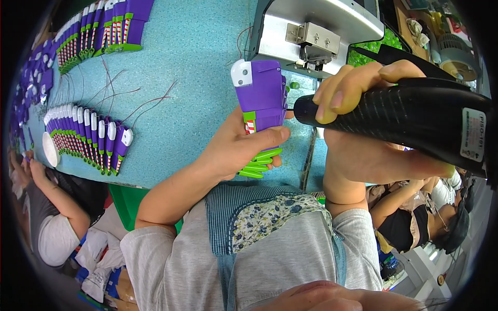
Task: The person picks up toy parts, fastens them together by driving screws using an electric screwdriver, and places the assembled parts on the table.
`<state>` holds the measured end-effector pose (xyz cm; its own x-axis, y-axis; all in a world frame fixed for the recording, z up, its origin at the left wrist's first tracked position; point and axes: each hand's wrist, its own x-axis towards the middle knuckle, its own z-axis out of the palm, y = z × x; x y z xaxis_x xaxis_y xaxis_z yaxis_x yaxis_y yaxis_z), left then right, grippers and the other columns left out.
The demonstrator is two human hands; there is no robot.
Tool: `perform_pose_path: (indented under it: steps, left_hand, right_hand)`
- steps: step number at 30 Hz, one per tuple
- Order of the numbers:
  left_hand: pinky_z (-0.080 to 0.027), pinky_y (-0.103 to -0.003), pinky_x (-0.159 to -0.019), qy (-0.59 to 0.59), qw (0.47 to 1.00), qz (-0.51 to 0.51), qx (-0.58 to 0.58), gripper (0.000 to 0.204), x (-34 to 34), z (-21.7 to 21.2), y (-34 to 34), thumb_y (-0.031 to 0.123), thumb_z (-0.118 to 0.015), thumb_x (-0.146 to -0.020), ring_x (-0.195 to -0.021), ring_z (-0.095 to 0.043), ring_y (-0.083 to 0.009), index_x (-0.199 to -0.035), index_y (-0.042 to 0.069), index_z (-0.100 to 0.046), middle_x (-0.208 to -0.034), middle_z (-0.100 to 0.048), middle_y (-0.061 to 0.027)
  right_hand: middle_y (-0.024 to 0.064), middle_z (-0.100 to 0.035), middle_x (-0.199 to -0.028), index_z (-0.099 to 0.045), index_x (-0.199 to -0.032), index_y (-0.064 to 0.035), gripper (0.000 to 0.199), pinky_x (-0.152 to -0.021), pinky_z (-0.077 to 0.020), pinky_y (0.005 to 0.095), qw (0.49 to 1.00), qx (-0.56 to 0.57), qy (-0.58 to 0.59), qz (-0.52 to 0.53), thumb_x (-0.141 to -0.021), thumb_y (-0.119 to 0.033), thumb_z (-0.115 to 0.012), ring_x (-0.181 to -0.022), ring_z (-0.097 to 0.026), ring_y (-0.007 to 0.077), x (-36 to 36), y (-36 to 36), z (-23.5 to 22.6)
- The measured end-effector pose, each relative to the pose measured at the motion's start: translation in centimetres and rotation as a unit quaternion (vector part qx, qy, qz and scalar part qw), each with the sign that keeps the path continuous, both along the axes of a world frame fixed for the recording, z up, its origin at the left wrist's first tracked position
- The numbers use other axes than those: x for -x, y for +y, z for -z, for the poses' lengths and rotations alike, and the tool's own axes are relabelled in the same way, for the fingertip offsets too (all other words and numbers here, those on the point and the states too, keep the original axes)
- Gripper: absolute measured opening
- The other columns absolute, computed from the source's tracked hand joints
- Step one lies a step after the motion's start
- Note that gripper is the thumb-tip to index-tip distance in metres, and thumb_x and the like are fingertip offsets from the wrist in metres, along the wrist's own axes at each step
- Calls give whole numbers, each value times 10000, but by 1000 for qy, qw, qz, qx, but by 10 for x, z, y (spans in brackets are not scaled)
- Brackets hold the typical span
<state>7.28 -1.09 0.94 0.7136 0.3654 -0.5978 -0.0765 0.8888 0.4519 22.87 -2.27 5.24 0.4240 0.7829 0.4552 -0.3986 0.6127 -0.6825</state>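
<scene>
Left of person's R hand (353, 153), clamped round long black plastic pwr driver (397, 111), L hand (233, 140) grips fanned purple-white-green plastic pcs (261, 96).

Lettering on a tool label and a bag

The clearest print stands on a pale silver, rounded rectangular label (473, 136) stuck to the wide rear end of the black handheld power tool (399, 106). Its characters are dark and turned sideways, running down the view. The largest row, a short code of capital letters and digits joined by a hyphen, lies along the label's right side and can be made out. Beside it sit finer lines, too small to read, and small dark marks near the lower end. A white bag (96, 284) at lower left bears faint printing, likewise illegible.
</scene>
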Motion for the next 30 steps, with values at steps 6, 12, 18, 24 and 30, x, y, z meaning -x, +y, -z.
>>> perform_pose_path:
  steps: [6,12,18,24,30]
  left_hand:
    - [-555,-296,-528,7,1000,1,-11,407,1,4,-3,80,-696,-829,-717,-609,-126,-1166,34,-474,-1041,-601,-62]
    - [-557,-302,-544,11,1000,2,-10,464,3,-3,3,88,-705,-818,-727,-610,-130,-1202,34,-451,-1094,-588,-72]
    - [-536,-290,-545,29,994,44,-95,542,28,-15,20,137,-727,-813,-680,-619,-145,-1245,7,-428,-1085,-595,-94]
    - [-510,-251,-725,290,828,7,-480,534,69,-81,136,300,-832,-701,-779,-631,-120,-1078,12,-587,-883,-657,-57]
    - [-515,-265,-689,485,660,-17,-573,530,146,-42,387,391,-812,-711,-766,-648,-127,-1000,-24,-656,-906,-678,-89]
  right_hand:
    - [182,-565,-787,-434,-1190,-3,1006,-563,-468,346,990,53,-88,-101,-691,-876,-410,-607,-556,239,-11,-4,2]
    - [172,-561,-782,-436,-1201,-3,999,-576,-453,348,990,52,-79,-103,-696,-865,-425,-604,-549,236,-10,-2,2]
    - [75,-504,-757,-451,-1239,-38,831,-593,-401,338,989,8,-138,-57,-790,-736,-496,-560,-483,177,-21,-3,-44]
    - [85,-488,-719,-411,-1205,-12,821,-553,-405,317,992,59,-114,11,-806,-727,-479,-515,-463,168,-35,-14,-41]
    - [116,-520,-652,-398,-1147,-6,850,-492,-446,340,980,172,-53,81,-786,-774,-454,-457,-503,210,-25,-13,-21]
